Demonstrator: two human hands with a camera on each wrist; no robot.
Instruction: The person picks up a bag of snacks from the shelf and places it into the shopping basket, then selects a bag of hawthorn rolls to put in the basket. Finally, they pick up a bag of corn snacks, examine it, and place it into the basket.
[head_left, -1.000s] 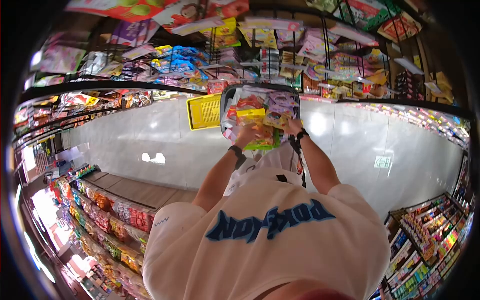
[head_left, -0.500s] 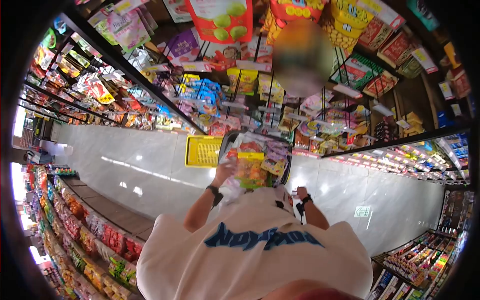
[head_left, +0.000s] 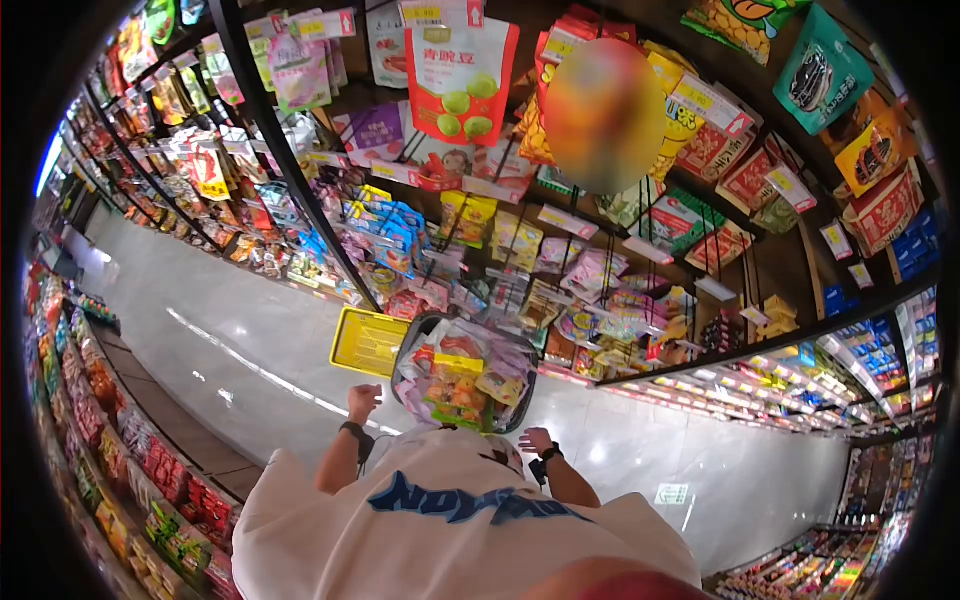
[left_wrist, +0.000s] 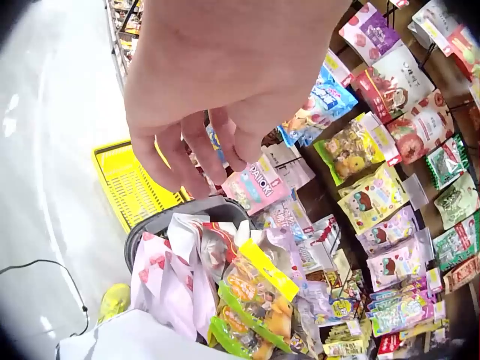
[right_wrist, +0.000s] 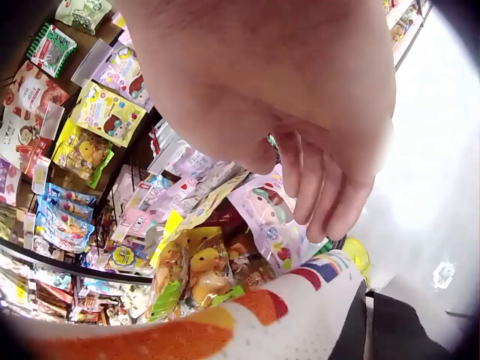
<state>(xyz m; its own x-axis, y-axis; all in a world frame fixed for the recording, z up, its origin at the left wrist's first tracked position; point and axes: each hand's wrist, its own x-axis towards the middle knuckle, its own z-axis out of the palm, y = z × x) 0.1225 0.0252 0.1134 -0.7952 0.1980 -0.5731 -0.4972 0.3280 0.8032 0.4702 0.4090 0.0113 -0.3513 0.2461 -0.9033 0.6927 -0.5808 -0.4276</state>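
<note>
head view, left to right: low shelves packed with coloured snack packs (head_left: 150, 480) run along the lower left edge, bordering a pale glossy tiled floor (head_left: 230, 330)

left of centre, a yellow slotted plastic basket (head_left: 366, 342) lies just beside a dark grey round-rimmed shopping basket (head_left: 402, 360), which is heaped with snack packets

the left hand (head_left: 363, 400) is raised just left of the dark basket and below the yellow one, apart from both. in the left wrist view its fingers (left_wrist: 187, 157) hang loosely bent, side by side, pinching nothing, above the dark rim

in the middle of the heap lies a yellow and orange packet with a green edge (head_left: 455, 385), at frame centre

the right hand (head_left: 535, 440) sits just under the dark basket's lower right rim; whether it touches the rim cannot be told. in the right wrist view its fingers (right_wrist: 330, 202) droop close together, slightly curled, gripping nothing, over the packets

along the bottom centre is a white shirt with blue lettering (head_left: 450, 520)

from upper centre to the right edge stands a dark wire rack of hanging snack bags (head_left: 600, 260), with a red and white bag printed with green peas (head_left: 458, 75) at top centre
</note>
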